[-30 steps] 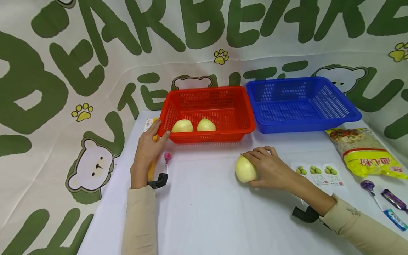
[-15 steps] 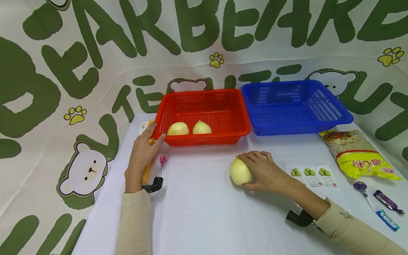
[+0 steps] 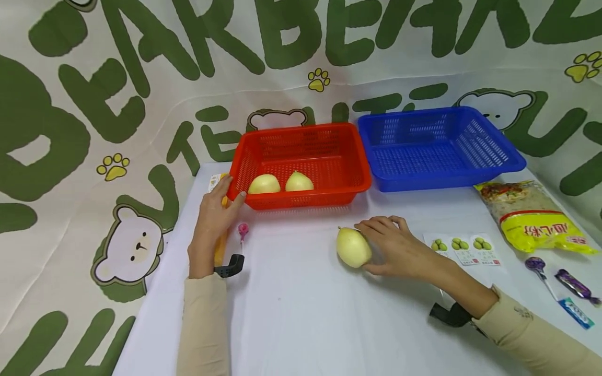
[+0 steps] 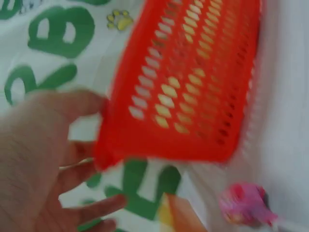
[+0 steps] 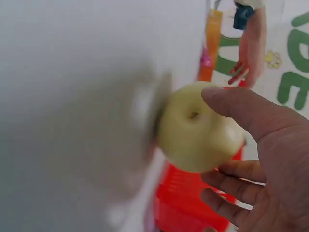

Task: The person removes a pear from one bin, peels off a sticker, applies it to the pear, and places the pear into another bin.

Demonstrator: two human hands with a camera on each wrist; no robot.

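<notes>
Pear (image 3: 352,247) on open table (image 3: 305,313)

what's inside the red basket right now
Two pale yellow pears lie side by side near the front wall of the red basket. The rest of its mesh floor shows bare. The left hand touches its front left corner.
</notes>
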